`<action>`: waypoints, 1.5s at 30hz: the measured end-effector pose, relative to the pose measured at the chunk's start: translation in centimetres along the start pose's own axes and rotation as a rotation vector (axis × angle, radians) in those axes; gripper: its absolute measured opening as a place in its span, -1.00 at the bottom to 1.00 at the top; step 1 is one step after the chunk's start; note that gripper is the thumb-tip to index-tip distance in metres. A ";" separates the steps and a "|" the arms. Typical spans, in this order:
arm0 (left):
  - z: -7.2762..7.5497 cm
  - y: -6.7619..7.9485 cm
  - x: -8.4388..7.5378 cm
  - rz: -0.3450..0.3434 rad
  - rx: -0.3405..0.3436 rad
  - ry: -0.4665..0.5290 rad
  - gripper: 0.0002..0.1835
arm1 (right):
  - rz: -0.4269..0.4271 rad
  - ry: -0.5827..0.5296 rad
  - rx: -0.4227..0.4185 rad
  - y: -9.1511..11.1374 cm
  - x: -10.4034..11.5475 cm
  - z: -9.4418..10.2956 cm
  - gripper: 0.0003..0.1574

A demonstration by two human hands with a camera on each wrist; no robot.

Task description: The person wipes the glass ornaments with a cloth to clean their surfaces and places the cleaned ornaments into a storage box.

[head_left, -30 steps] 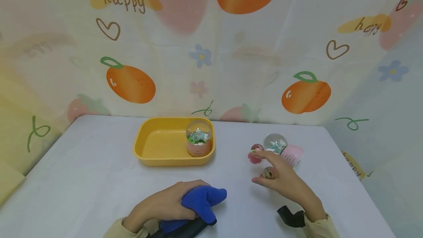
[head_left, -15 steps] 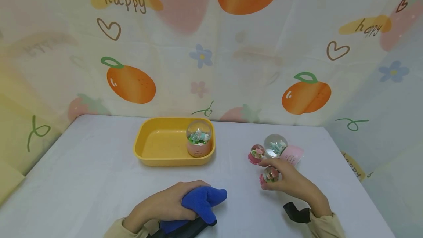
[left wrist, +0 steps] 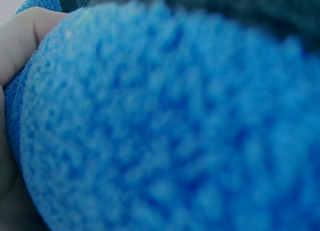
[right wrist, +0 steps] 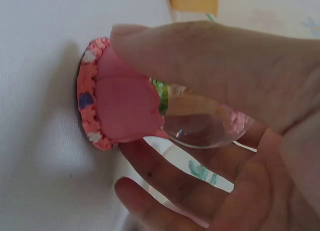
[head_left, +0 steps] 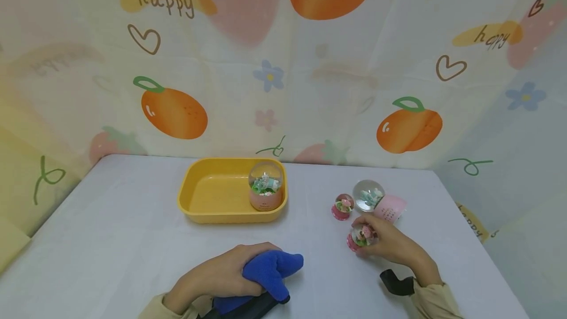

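Note:
My right hand (head_left: pixel 394 246) holds a small snow globe (head_left: pixel 364 235) with a pink base, thumb on one side and fingers on the other. Close up in the right wrist view, the globe's base (right wrist: pixel 125 103) has a bumpy coral rim near the white cloth; I cannot tell whether it touches. My left hand (head_left: pixel 226 272) grips a bunched blue terry cloth (head_left: pixel 271 267), which fills most of the left wrist view. A second small globe (head_left: pixel 343 207) stands just beyond my right hand. Behind the fingers, a larger globe (head_left: pixel 369 196) with a pale pink base lies on its side.
Toward the back of the white-covered table (head_left: pixel 110 230) sits a yellow tray (head_left: pixel 235 217). An upright pink-based snow globe (head_left: pixel 266 188) stands at its right end. A patterned curtain (head_left: pixel 310 87) hangs behind the table. A black strap piece (head_left: pixel 395 284) sits by my right wrist.
My right hand has drawn back slightly to the right, and its spread fingers have come in around the small globe, whose top now tilts toward the hand. The left hand stays put.

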State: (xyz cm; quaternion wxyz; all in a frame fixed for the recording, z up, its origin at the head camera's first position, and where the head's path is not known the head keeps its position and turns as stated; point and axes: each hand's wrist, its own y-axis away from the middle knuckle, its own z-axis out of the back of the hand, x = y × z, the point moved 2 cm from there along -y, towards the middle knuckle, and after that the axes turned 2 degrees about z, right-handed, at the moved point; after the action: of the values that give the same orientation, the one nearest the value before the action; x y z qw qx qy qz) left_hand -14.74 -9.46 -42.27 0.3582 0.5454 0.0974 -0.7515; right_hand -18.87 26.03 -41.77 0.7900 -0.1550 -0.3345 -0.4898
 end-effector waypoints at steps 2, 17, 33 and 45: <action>0.0 0.0 0.0 0.001 -0.001 0.002 -0.42 | 0.024 0.018 -0.014 0.0 0.0 0.0 -0.40; 0.0 -0.1 -0.1 -0.017 -0.001 0.018 -0.44 | 0.008 0.005 -0.102 -1.0 0.6 -1.5 -0.32; 0.0 0.0 0.0 0.012 0.002 -0.004 -0.45 | 0.103 0.064 -0.078 -1.1 0.3 -1.6 -0.49; 0.0 0.1 -0.6 -0.047 -0.104 -0.034 -0.51 | 0.217 -0.069 -0.083 -1.2 1.5 -2.4 -0.45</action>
State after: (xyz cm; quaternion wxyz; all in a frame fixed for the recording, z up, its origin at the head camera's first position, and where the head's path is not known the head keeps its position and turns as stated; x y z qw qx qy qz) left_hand -14.61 -9.24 -41.69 0.3697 0.5108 0.1430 -0.7629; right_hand -18.59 23.08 -42.64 0.8192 -0.2399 -0.3222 -0.4093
